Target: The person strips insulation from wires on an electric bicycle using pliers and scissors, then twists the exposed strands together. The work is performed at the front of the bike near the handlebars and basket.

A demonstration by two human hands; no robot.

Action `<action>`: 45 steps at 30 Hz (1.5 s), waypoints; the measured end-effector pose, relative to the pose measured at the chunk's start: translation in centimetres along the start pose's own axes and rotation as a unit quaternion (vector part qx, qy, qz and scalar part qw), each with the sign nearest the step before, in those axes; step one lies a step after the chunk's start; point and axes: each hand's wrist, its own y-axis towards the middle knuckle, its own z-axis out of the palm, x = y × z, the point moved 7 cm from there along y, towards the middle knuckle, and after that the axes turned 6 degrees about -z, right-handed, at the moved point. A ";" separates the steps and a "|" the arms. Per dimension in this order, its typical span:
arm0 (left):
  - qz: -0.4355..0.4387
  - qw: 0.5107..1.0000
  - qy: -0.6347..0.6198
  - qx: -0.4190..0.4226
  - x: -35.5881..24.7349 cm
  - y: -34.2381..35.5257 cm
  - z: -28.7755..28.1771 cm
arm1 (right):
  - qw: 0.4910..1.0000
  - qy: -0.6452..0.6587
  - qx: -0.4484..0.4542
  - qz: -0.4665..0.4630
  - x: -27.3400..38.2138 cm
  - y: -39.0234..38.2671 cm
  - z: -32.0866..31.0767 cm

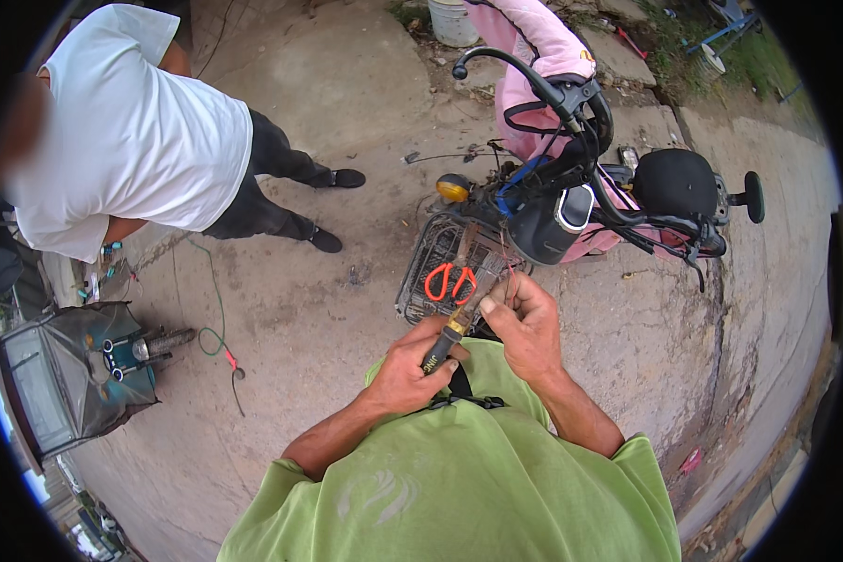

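My left hand [408, 366] is closed around a black-and-yellow handled tool [437, 348], which points up toward my right hand. My right hand [521, 321] is pinched by the tool's tip at thin wires [510, 273] hanging from the front of a scooter [618, 211]; exactly what the fingertips grip is hard to make out. Just beyond my hands, red-handled scissors or snips [449, 281] lie on a black wire basket [416, 267]. A dark rounded housing [543, 234] and an amber lamp [454, 187] sit above the basket.
A person [136, 140] in a white shirt stands at upper left on the concrete ground. A covered vehicle [80, 379] is at left, near a green cable [214, 332]. A pink padded cover [543, 37] hangs on the scooter; a white bucket [452, 21] stands behind.
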 end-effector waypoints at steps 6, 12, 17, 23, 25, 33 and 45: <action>-0.009 1.000 -0.011 0.005 0.7 -0.3 0.2 | 0.997 0.075 0.005 0.011 -0.6 -0.4 0.1; 0.024 0.999 0.008 -0.028 -0.1 -0.2 0.0 | 0.996 0.086 0.011 0.020 -0.7 -0.4 0.1; 0.047 0.998 0.017 -0.040 -0.2 -0.1 0.1 | 0.997 0.077 0.007 0.023 -0.3 -0.4 0.0; 0.056 0.997 0.018 -0.046 -0.4 0.2 0.2 | 0.998 0.065 0.002 0.023 0.2 -0.3 -0.2; 0.054 0.997 0.025 -0.057 -0.4 0.2 0.1 | 0.998 0.055 -0.006 0.022 0.4 -0.2 -0.3; 0.029 0.998 -0.023 -0.057 -0.3 0.6 0.0 | 0.982 0.159 -0.003 0.106 -0.4 0.1 -0.7; 0.030 0.998 -0.041 -0.024 0.0 1.2 0.0 | 0.994 0.074 0.005 0.081 -0.3 0.2 -1.5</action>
